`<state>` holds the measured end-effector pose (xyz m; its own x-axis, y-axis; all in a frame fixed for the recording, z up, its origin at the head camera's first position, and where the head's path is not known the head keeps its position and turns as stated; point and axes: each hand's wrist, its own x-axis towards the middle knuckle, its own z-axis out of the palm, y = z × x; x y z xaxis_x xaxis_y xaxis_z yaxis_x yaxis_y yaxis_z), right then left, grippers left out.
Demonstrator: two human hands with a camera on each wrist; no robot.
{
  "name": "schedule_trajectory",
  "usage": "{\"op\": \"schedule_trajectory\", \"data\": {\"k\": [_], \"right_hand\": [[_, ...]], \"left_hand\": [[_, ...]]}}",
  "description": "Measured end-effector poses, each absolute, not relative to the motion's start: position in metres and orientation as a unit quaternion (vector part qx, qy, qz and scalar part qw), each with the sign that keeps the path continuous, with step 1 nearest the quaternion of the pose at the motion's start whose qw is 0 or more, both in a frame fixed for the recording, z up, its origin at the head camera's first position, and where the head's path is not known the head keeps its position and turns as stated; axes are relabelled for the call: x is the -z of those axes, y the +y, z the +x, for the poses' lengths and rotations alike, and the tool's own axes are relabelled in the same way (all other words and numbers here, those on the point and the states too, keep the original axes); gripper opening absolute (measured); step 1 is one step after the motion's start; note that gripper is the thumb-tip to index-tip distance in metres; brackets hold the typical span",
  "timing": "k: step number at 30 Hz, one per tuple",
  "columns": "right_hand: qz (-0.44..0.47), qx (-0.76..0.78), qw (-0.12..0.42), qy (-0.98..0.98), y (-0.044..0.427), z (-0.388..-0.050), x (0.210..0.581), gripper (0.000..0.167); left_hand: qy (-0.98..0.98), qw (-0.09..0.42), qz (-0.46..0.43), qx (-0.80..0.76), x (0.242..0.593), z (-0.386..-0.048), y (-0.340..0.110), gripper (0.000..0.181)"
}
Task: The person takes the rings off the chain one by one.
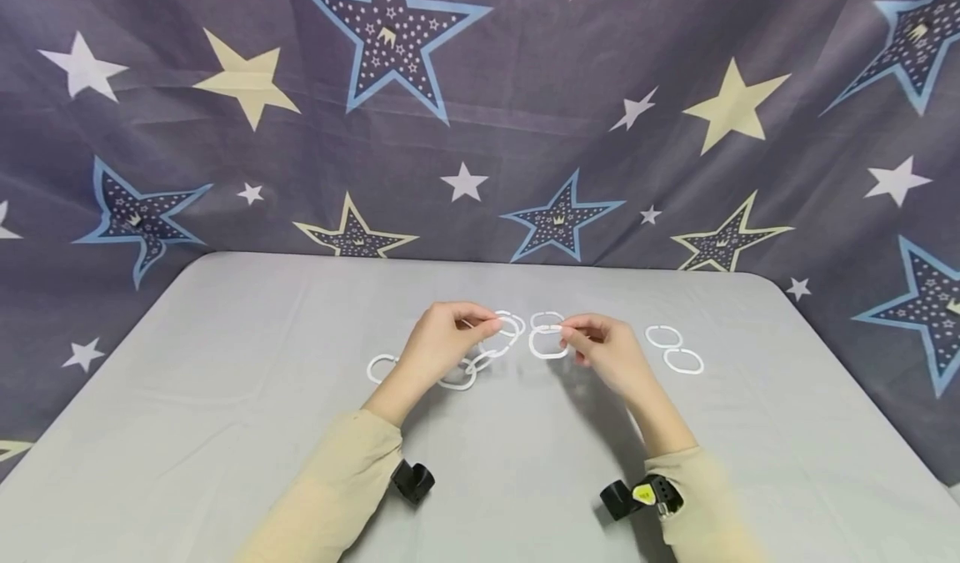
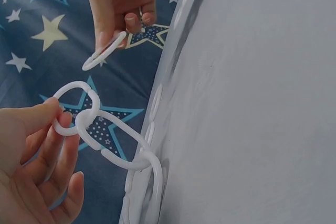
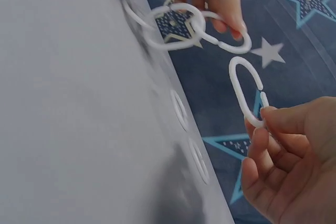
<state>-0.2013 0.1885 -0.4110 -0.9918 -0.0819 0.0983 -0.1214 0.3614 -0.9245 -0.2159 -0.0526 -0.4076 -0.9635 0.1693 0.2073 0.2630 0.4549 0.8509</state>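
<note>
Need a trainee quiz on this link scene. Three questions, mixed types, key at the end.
1. Which holds the chain: A) left hand, B) right hand, C) neither?
2. True or false: the single link held up opposite the chain is not threaded through it.
3. In the head view, how many links lie on the table to the right of the right hand?

Key: 1. A. 2. True. 3. Two.
</note>
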Motion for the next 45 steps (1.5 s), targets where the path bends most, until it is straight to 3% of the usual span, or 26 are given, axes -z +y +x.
{"op": "schedule_trajectory", "data": {"k": [14,34,45], "right_hand": [[-0.002,-0.532,0.029,-0.846,0.214,-0.219,0.418,0.027],[0.037,-0.453,0.008,-0.890,0.261,-0.263,0.422,0.027],[-0.018,-0.385,0.010,-0.923,0.264,-0.268,0.420,0.027]], "left_hand": [[-0.868,0.038,-0.130,0.478,0.406,-0.219,-0.054,0.016],[-0.871,0.024,-0.135,0.473,0.409,-0.214,-0.049,0.014],[-0.872,0.019,-0.138,0.469,0.407,-0.214,-0.047,0.012]]}}
